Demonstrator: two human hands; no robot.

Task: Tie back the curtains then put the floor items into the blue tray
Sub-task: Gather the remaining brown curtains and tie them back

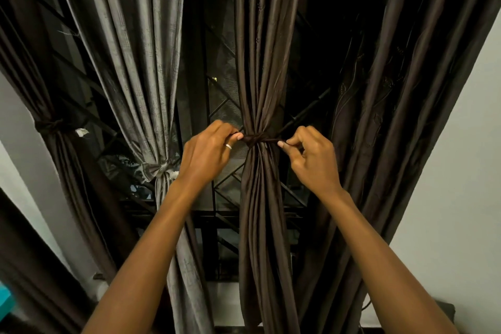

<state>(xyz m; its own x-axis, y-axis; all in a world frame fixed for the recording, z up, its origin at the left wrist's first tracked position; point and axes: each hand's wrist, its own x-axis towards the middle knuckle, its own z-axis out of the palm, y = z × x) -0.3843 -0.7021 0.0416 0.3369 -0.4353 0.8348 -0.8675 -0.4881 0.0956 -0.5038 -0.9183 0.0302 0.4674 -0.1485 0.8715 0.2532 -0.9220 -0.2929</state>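
A person's left hand [210, 150] and right hand [311, 156] each pinch an end of a thin dark brown fabric tie [257, 139], knotted around the gathered dark brown satin curtain [261, 76] hanging between them. Left of the grip, a tied silver-grey curtain [141, 62] hangs apart, with dark metal window grille [217, 106] showing in the gap. Right of it, an embroidered brown curtain [385, 89] hangs loose beside a pale wall [461, 171].

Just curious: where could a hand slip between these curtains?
Open gap between the grey curtain and the brown curtain, against the window grille. Crowded at the knot, pinched by left hand and right hand.
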